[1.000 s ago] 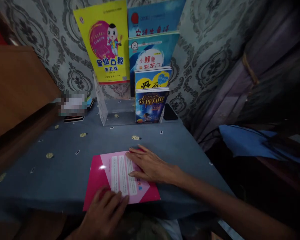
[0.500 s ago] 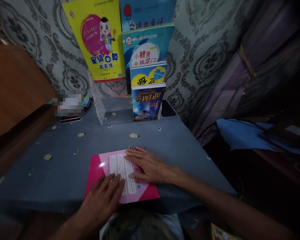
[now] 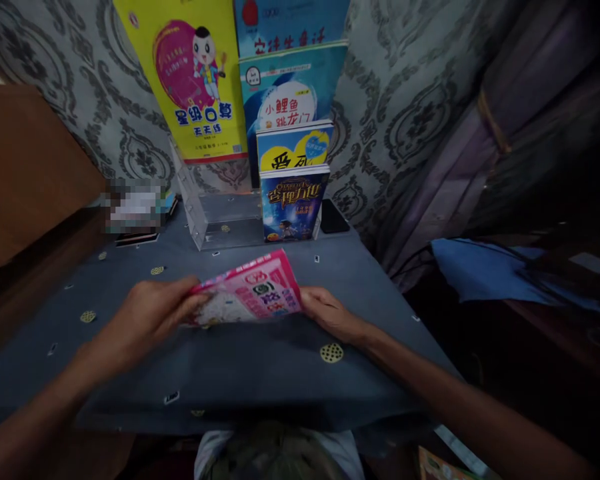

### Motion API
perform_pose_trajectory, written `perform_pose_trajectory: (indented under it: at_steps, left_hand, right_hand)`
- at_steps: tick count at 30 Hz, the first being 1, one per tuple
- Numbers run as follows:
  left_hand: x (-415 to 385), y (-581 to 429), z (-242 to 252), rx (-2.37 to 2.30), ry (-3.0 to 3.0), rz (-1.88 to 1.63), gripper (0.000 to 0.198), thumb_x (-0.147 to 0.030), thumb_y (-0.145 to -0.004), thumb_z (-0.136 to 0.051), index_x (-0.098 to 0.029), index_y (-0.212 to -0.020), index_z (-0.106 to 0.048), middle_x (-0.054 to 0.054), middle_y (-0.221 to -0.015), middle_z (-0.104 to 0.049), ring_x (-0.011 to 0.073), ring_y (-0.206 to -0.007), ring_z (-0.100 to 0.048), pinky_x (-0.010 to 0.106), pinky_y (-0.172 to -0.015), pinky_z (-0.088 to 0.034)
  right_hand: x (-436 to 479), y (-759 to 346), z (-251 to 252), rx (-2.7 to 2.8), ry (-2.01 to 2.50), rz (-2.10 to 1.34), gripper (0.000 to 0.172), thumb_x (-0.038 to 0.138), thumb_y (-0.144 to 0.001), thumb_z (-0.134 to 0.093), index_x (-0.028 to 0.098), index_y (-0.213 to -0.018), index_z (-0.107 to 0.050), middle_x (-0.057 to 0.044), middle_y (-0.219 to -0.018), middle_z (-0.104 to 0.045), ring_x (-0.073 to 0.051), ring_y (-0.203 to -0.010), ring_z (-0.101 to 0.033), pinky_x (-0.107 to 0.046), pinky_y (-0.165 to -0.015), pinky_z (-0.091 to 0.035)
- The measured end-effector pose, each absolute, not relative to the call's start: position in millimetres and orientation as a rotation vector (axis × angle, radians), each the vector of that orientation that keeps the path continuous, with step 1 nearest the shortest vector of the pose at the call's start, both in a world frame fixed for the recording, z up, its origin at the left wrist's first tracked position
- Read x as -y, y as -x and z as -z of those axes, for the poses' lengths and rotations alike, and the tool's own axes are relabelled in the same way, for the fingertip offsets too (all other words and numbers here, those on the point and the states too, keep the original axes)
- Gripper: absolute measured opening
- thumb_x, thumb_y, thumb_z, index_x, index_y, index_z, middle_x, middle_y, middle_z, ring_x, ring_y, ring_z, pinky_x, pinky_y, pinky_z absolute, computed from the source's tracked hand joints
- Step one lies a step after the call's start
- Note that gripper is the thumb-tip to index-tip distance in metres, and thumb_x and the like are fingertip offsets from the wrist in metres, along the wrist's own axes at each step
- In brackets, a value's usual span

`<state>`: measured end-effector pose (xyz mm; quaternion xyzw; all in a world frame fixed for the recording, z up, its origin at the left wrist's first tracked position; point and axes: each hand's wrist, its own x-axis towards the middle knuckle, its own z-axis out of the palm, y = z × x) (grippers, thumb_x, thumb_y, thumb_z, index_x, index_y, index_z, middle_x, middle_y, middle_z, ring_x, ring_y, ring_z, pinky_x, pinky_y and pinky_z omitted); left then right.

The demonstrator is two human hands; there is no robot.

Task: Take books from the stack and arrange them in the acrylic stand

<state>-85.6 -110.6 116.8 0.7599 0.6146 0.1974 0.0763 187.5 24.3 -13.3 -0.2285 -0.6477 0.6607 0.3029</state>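
A pink book (image 3: 257,293) is held up above the table, tilted, with a large-lettered pink and white cover facing me. My left hand (image 3: 163,303) grips its left end, thumb and fingers closed on the edge. At the opposite end, my right hand (image 3: 327,310) is closed on the right edge. Behind it stands a clear acrylic book rack (image 3: 197,223). The rack's right side carries a stack of books, with a dark blue book (image 3: 294,207) in front, then a yellow and blue book (image 3: 275,150) and a teal book (image 3: 290,83).
A tall yellow book (image 3: 200,87) leans at the rack's left. A black phone (image 3: 334,217) lies right of the rack. Papers (image 3: 135,237) are piled at the left, beside a brown wooden panel (image 3: 30,173). The grey-blue tablecloth (image 3: 260,380) covers the table; a curtain (image 3: 440,153) hangs right.
The pink book lay flat under both spread hands. Now it is lifted off the table and tilted, moved away from me, a different cover side showing, with both hands closed on its ends.
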Motion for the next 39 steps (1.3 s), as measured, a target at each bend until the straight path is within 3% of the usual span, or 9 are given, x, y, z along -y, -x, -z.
perform_pose_trajectory:
  at_steps: [5, 9, 13, 17, 22, 28, 32, 36, 39]
  left_hand:
    - [76, 75, -127, -1.731, -1.73, -0.965, 0.049, -0.067, -0.083, -0.061, -0.019, -0.07, -0.06, -0.002, -0.059, -0.058, 0.0136, -0.053, -0.053, 0.021, -0.048, -0.04]
    - [60, 60, -95, -1.445, -1.082, -1.188, 0.052, -0.065, -0.071, -0.077, -0.017, -0.09, -0.066, 0.004, -0.067, -0.07, 0.0213, -0.058, -0.066, 0.029, -0.051, -0.053]
    - [48, 55, -49, -1.37, -0.844, -1.162, 0.053, -0.061, -0.062, -0.083, -0.017, -0.085, -0.063, 0.006, -0.068, -0.072, 0.0233, -0.064, -0.071, 0.031, -0.058, -0.057]
    - [40, 67, -23, -1.576, -1.145, -0.73, 0.048, -0.066, -0.079, -0.064, -0.019, -0.079, -0.059, 0.003, -0.063, -0.067, 0.0206, -0.057, -0.067, 0.029, -0.053, -0.053]
    - [25, 80, -21, -2.167, -2.009, -0.346, 0.022, -0.034, -0.098, -0.045, -0.02, -0.09, -0.061, 0.006, -0.081, -0.071, 0.0218, -0.077, -0.07, 0.03, -0.068, -0.051]
    - [-4, 73, -2, -2.039, -2.397, -0.376, 0.024, -0.026, -0.1, -0.047, -0.018, -0.119, -0.06, 0.013, -0.127, -0.068, 0.0261, -0.118, -0.063, 0.042, -0.098, -0.051]
    - [-12, 73, 14, -2.046, -2.477, -0.366, 0.025, -0.026, -0.102, -0.045, -0.017, -0.118, -0.061, 0.014, -0.131, -0.067, 0.0272, -0.12, -0.062, 0.045, -0.102, -0.049]
    - [-11, 77, 22, -2.029, -2.487, -0.486, 0.027, -0.026, -0.102, -0.043, -0.017, -0.12, -0.061, 0.015, -0.137, -0.065, 0.029, -0.126, -0.059, 0.048, -0.102, -0.049]
    - [-10, 81, 26, -1.992, -2.501, -0.553, 0.029, -0.023, -0.1, -0.043, -0.016, -0.123, -0.06, 0.016, -0.133, -0.066, 0.0304, -0.127, -0.058, 0.049, -0.101, -0.05]
  right_hand:
    - [-42, -179, -9, 1.221, 0.561, -1.842, 0.038, 0.045, -0.063, -0.094, 0.022, -0.088, -0.078, 0.001, -0.084, -0.077, -0.013, -0.072, -0.067, -0.024, -0.066, -0.055]
    - [-65, -178, -33, 1.189, 0.595, -1.712, 0.039, 0.043, -0.066, -0.091, 0.022, -0.096, -0.078, -0.002, -0.088, -0.078, -0.01, -0.06, -0.06, -0.021, -0.049, -0.045]
    - [-88, -174, -31, 1.376, 0.741, -1.562, 0.044, 0.049, -0.068, -0.086, 0.016, -0.095, -0.076, 0.002, -0.064, -0.069, -0.007, -0.043, -0.046, -0.019, -0.038, -0.033]
    - [-107, -166, -4, 1.634, 0.911, -1.455, 0.05, 0.062, -0.069, -0.077, 0.015, -0.082, -0.069, 0.004, -0.053, -0.06, -0.007, -0.039, -0.042, -0.02, -0.034, -0.031]
    - [-122, -163, 23, 1.77, 1.035, -1.362, 0.042, 0.057, -0.073, -0.075, 0.017, -0.073, -0.063, 0.002, -0.052, -0.06, -0.01, -0.04, -0.047, -0.022, -0.037, -0.034]
    - [-126, -176, 20, 1.977, 1.211, -0.992, 0.026, 0.041, -0.08, -0.076, 0.018, -0.073, -0.064, 0.002, -0.057, -0.06, -0.016, -0.057, -0.056, -0.026, -0.053, -0.039]
    - [-109, -172, 8, 2.262, 1.338, -0.32, 0.024, 0.029, -0.096, -0.058, 0.016, -0.115, -0.067, -0.013, -0.105, -0.073, -0.028, -0.096, -0.068, -0.038, -0.079, -0.054]
    - [-84, -138, 6, 2.578, 0.848, -0.404, 0.035, 0.023, -0.104, -0.043, 0.014, -0.133, -0.06, -0.016, -0.128, -0.069, -0.029, -0.125, -0.061, -0.047, -0.107, -0.049]
    - [-75, -110, 11, 2.644, 0.578, -0.583, 0.051, 0.031, -0.106, -0.044, 0.012, -0.153, -0.04, -0.019, -0.157, -0.048, -0.027, -0.147, -0.043, -0.048, -0.121, -0.038]
